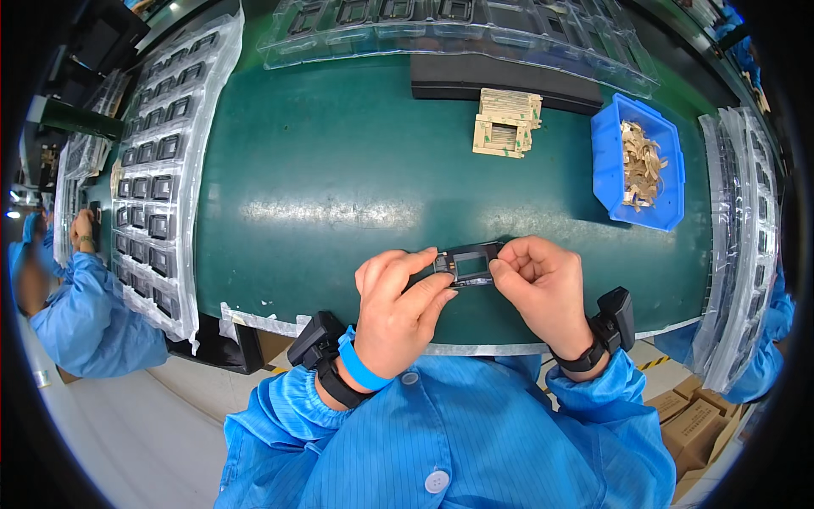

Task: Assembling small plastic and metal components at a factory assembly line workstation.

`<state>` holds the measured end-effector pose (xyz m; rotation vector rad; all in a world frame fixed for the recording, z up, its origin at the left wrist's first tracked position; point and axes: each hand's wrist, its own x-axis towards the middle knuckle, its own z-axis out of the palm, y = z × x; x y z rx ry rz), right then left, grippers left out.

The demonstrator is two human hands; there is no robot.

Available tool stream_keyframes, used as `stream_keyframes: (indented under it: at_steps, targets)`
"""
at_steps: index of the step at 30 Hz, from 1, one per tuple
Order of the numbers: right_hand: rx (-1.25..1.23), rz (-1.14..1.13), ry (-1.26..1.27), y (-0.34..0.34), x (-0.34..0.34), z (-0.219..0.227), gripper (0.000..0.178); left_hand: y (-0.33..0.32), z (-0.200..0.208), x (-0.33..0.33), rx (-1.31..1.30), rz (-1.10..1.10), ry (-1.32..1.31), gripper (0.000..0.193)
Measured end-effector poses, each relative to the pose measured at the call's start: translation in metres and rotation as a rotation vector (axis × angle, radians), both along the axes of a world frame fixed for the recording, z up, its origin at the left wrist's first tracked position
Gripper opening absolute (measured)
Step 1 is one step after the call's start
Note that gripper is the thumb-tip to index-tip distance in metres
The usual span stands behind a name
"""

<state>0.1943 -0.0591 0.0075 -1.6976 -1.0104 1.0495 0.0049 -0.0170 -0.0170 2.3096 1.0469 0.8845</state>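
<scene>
My left hand [398,293] pinches the left end of a black, rectangular, plastic-looking frame [471,253] over the near green tabletop [339,153], my right hand [543,280] its right end; I'd best keep it level, touching only edges. Well apart, farther right: a blue plastic bin [606,165], cream square-holed sheets [482,136], a black box [445,81]

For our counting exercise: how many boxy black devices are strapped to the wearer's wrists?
2: the left device at the wrist of the left hand, and the right device at the wrist of the right hand. None seem hidden.
</scene>
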Motion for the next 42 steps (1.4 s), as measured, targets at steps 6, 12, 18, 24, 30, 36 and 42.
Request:
stream_keyframes:
  at_steps: [6,12,18,24,30,36,42]
  targets:
    - [0.004,-0.003,-0.020,0.000,-0.001,0.002,0.007,0.000,0.001,0.001,0.010,-0.002,0.003,0.026]
    - [0.030,-0.002,-0.055,-0.001,-0.003,0.002,0.007,0.000,0.002,0.001,0.055,-0.001,0.024,0.028]
    - [0.044,-0.001,-0.080,-0.001,-0.002,0.000,0.008,-0.001,0.002,0.001,0.046,-0.023,0.070,0.039]
    - [0.064,-0.008,-0.087,-0.001,-0.005,0.000,0.008,-0.004,0.006,0.004,0.112,-0.030,0.174,0.043]
    - [0.085,-0.007,-0.181,-0.003,-0.006,0.003,0.009,-0.002,0.007,0.005,0.139,-0.040,0.184,0.039]
    - [0.102,-0.008,-0.265,-0.007,-0.004,0.004,0.012,0.001,0.006,0.004,-0.014,-0.018,0.026,0.051]
    - [0.120,-0.097,-0.184,-0.005,0.011,-0.002,0.018,-0.007,0.013,0.012,0.005,0.079,0.043,0.060]
